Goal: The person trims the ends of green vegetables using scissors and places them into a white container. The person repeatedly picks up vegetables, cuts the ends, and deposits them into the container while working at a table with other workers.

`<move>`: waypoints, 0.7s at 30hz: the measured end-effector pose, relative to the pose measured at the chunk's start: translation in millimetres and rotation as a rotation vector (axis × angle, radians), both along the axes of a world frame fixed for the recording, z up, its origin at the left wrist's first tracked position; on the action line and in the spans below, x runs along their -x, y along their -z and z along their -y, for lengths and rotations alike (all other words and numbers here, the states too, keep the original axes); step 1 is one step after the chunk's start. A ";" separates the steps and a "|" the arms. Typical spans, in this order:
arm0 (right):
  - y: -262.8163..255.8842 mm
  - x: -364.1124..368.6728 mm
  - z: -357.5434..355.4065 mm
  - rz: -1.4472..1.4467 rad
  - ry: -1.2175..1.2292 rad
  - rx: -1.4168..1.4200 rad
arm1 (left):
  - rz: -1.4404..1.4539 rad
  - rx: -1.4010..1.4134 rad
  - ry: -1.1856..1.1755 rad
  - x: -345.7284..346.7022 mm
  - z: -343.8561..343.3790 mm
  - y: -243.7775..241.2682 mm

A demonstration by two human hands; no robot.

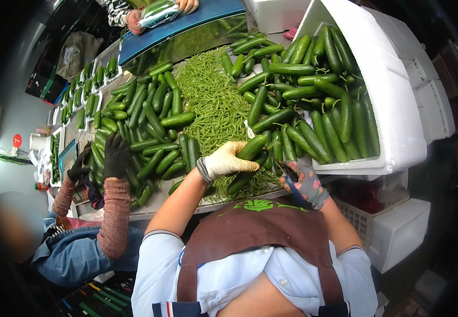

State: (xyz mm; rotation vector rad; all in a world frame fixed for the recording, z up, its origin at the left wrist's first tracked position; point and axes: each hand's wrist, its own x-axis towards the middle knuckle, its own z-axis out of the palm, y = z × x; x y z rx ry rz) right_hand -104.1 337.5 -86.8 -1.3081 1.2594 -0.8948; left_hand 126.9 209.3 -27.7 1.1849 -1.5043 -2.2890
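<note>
My left hand [229, 158], in a pale yellow glove, is closed around cucumbers [252, 147] above the table's near edge. Just right of them, my right hand [306, 184], in a grey glove with pink patches, grips a pair of scissors [291, 183] with blue on the handle; their blades are partly hidden near the cucumber ends. Clipped stems and green trimmings [217, 85] cover the middle of the table under and beyond my hands. Loose cucumbers [276, 115] with stems spill from a tipped white foam box [391, 99] on the right. Another pile of cucumbers [153, 99] lies to the left.
On the left, a co-worker's black-gloved hands [116, 155] rest on the cucumber pile. Across the table, another person's hands [135, 21] hold bagged cucumbers over a blue-topped stand [181, 23]. White trays of cucumbers [90, 104] line the far left. A foam box [399, 233] stands low right.
</note>
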 end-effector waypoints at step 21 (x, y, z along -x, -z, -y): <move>6.8 -79.1 26.7 -0.536 0.111 0.515 | -0.870 -0.783 -1.222 -12.0 -4.8 39.4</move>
